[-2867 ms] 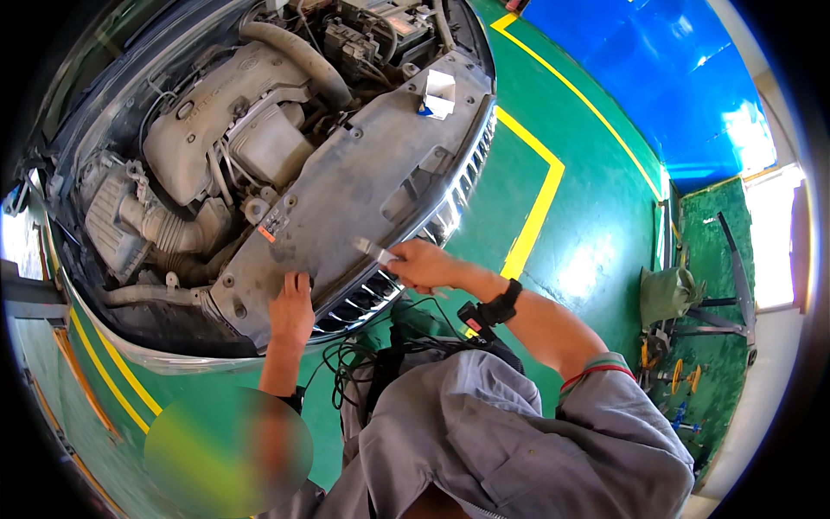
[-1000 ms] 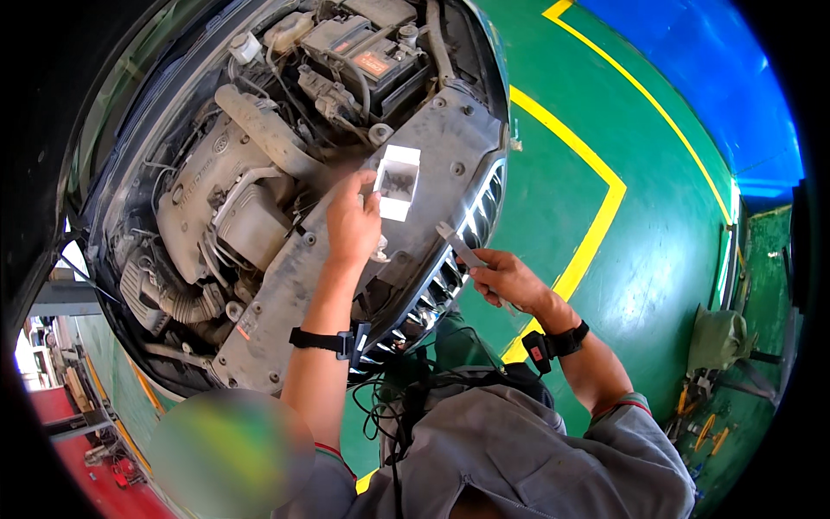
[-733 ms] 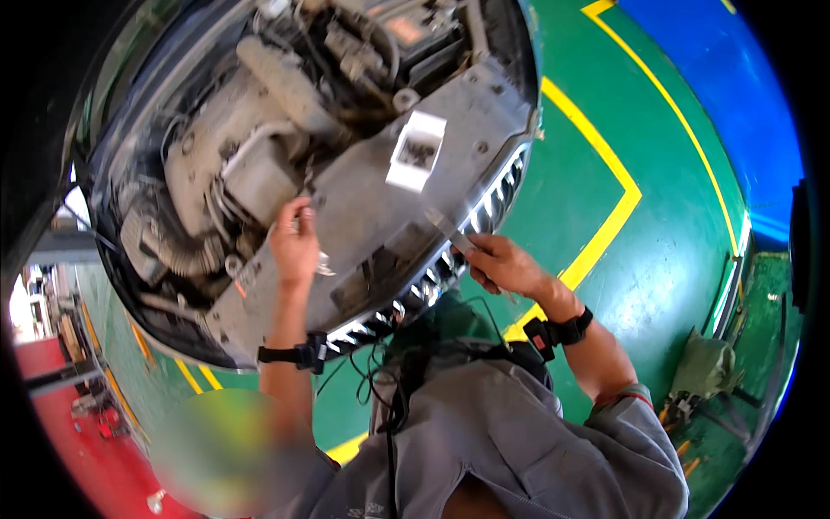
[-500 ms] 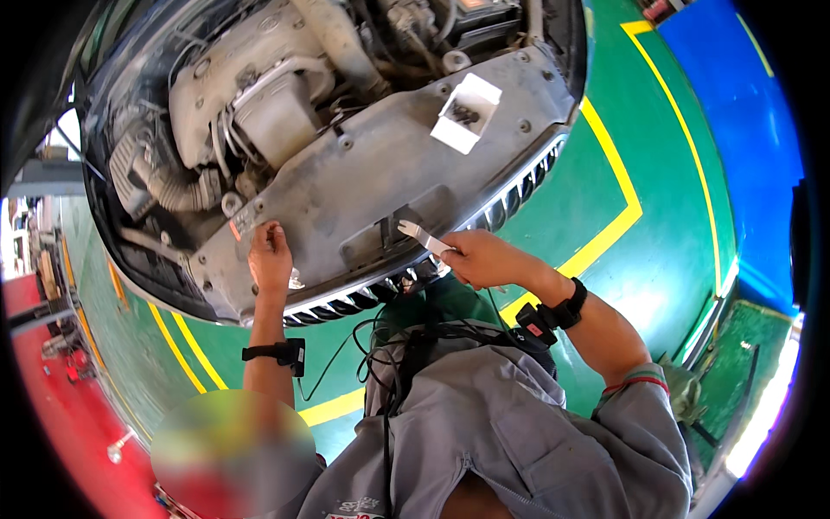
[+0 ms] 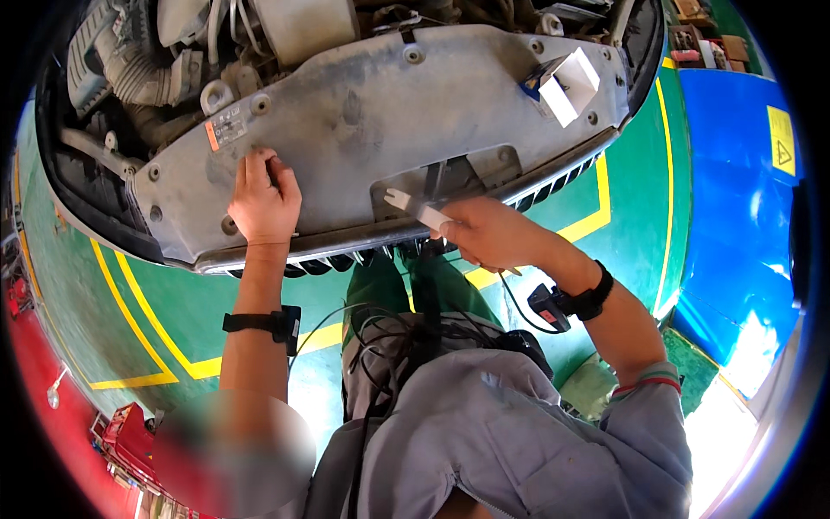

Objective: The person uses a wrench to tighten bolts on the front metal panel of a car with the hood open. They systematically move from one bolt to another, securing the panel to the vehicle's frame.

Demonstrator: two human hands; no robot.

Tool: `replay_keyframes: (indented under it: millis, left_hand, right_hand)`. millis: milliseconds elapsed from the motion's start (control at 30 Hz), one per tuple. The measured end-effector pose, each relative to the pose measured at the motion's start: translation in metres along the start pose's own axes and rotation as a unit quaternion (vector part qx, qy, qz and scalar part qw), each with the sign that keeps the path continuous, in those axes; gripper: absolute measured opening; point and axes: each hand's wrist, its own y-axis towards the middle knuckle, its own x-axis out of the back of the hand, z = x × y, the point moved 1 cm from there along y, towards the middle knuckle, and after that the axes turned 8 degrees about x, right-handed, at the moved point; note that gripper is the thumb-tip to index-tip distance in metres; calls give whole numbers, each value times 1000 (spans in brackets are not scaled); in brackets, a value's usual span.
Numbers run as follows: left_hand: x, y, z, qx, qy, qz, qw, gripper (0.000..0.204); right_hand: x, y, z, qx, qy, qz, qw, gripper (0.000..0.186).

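Observation:
A trim clip pry tool (image 5: 417, 208), flat, pale metal and forked at its tip, is gripped in my right hand (image 5: 491, 232). Its fork points left over the recess in the car's grey front cover panel (image 5: 337, 164). Farther left, my left hand (image 5: 264, 199) is over the same panel, below a small orange-and-grey label (image 5: 226, 131). The fingers of that hand are curled together with the thumb. Whatever they pinch, if anything, is too small to make out. Round fasteners such as this one (image 5: 260, 105) dot the panel.
An opened white cardboard box (image 5: 569, 86) sits on the panel's far right. Behind the panel lies the engine bay, with a ribbed air hose (image 5: 143, 82). The grille edge (image 5: 320, 251) runs in front of my legs. A blue surface (image 5: 731, 199) stands at right.
The view has shifted, and the panel now fills more of it. My left hand appears lower relative to the label, its fingers more curled. The pry tool stays in my right hand.

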Motion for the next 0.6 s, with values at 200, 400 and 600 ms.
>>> replay_keyframes:
  millis: [200, 400, 600]
  left_hand:
    - [-3, -1, 1, -7, 10, 4, 1000, 9]
    - [-4, -2, -1, -5, 57, 16, 998, 11]
    - [-3, -2, -6, -7, 54, 29, 998, 10]
  right_hand:
    - [9, 12, 8, -8, -17, 38, 999, 23]
    - [20, 24, 2, -15, -38, 64, 997, 24]
    - [13, 28, -3, 54, -136, 29, 989, 27]
